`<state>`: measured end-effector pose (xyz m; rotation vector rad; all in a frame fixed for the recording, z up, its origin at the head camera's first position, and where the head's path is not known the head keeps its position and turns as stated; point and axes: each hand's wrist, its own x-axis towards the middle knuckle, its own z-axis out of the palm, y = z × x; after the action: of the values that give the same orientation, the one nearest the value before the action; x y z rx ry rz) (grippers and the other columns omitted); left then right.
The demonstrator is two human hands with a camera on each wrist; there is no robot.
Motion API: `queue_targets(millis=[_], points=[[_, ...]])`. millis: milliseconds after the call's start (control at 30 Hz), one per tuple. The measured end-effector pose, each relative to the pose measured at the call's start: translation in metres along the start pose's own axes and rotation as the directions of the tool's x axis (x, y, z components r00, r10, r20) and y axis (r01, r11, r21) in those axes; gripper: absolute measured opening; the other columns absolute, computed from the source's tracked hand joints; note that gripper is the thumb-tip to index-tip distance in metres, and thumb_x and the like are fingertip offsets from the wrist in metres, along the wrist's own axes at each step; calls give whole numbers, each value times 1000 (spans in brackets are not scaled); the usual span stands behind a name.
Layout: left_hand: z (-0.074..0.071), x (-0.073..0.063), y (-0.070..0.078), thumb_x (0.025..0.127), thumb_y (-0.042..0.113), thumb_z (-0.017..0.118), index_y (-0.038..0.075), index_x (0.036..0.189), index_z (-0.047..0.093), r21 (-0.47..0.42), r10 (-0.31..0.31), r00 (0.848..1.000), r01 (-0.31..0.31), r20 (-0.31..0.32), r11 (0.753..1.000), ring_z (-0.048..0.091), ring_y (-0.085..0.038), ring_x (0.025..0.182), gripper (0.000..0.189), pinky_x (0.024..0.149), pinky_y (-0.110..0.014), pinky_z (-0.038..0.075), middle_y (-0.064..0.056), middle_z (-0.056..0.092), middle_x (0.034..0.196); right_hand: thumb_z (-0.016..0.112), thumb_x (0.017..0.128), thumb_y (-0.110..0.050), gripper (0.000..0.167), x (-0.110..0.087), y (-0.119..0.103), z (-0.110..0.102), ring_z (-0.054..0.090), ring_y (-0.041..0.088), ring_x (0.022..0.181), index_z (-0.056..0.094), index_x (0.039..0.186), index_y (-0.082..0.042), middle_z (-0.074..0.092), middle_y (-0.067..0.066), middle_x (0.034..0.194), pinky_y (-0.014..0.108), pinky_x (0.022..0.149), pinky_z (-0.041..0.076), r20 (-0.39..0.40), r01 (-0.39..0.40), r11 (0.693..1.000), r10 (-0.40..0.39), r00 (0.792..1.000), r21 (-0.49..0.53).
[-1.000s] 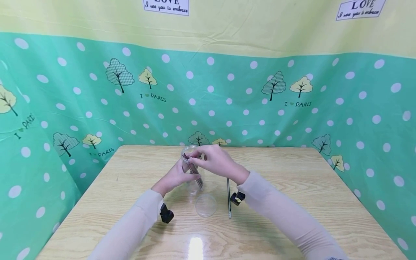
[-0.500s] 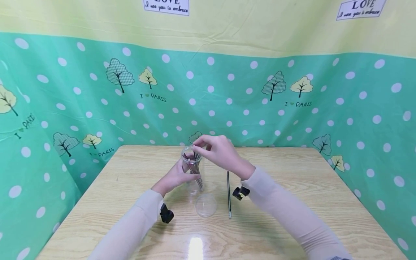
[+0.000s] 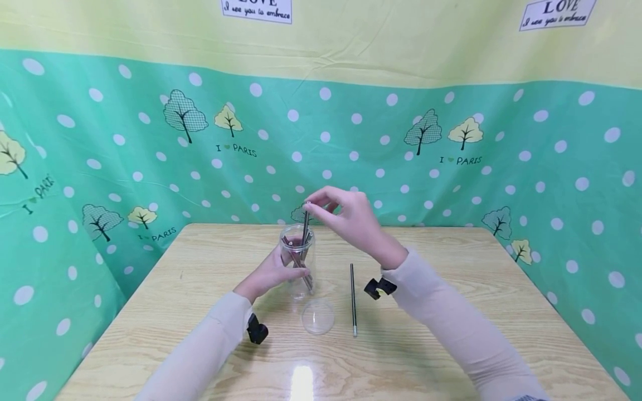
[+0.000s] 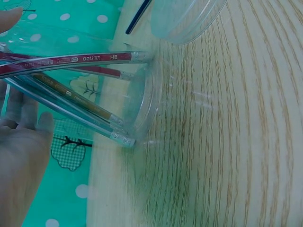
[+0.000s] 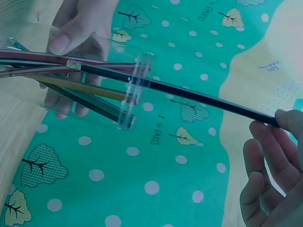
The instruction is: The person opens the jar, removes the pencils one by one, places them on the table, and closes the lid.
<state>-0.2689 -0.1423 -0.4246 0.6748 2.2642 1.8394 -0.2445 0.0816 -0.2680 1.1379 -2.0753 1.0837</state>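
Note:
Around a clear plastic jar (image 3: 297,292) my left hand (image 3: 272,273) keeps its grip, with the jar's mouth facing up. Inside lie several pencils: red ones (image 4: 94,58), a gold-coloured one (image 4: 78,96) and a dark greenish one (image 5: 85,102) show in the wrist views. Above the rim, my right hand (image 3: 353,220) pinches a black pencil (image 5: 199,96) by its end between thumb and fingertips. The pencil's other end, with a silver ferrule, is still within the jar in the right wrist view.
A clear round lid (image 3: 318,317) lies on the wooden table (image 3: 426,334) in front of the jar. To its right is another black pencil (image 3: 353,303). A green and yellow patterned curtain (image 3: 351,139) surrounds the table's back and sides.
My right hand has risen up and to the right from the jar's mouth, drawing the black pencil partly out. My left hand and the jar have stayed in place.

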Motion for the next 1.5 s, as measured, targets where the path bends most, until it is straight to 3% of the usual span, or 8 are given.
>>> queue_targets(millis=[300,633,867,1233,1500], points=[[1,-1,0,82,9,83,18,145,38,-8,10,1000,-10,1,1000,41,-27,141,77,118,-52,23,-14,50,148,73,93,-14,10,3,-5,-15,63,8,66,74,100,-7,75,-3,89,25,53,52,-79,19,999,-16,997,36],[0,-1,-1,81,8,83,17,146,38,-6,11,1000,-11,-2,1000,38,-30,142,80,118,-55,21,-9,51,148,72,93,-8,11,9,-12,-32,65,11,65,74,103,-4,75,2,89,24,51,51,-174,90,995,-83,981,37],[0,-1,1,80,9,83,18,144,39,3,-11,1000,11,-13,1000,39,-26,142,79,119,-51,20,-7,51,148,72,93,-9,9,12,-19,-42,64,11,68,75,102,-5,75,1,89,23,52,51,-213,99,994,-89,973,39],[-1,-2,-1,81,8,83,16,145,37,-12,1,1000,-2,-9,1000,39,-26,142,79,119,-51,20,-9,52,147,70,94,-6,11,8,-17,-51,63,13,68,73,104,-2,73,1,89,25,51,52,-231,88,995,-74,970,49],[0,-2,-1,80,9,84,16,145,38,-9,-3,1000,2,-14,1000,41,-25,141,80,119,-49,21,-11,51,148,70,94,-7,12,-2,-8,-55,64,13,70,72,105,-2,72,2,85,24,55,54,-216,22,999,-12,976,42]])
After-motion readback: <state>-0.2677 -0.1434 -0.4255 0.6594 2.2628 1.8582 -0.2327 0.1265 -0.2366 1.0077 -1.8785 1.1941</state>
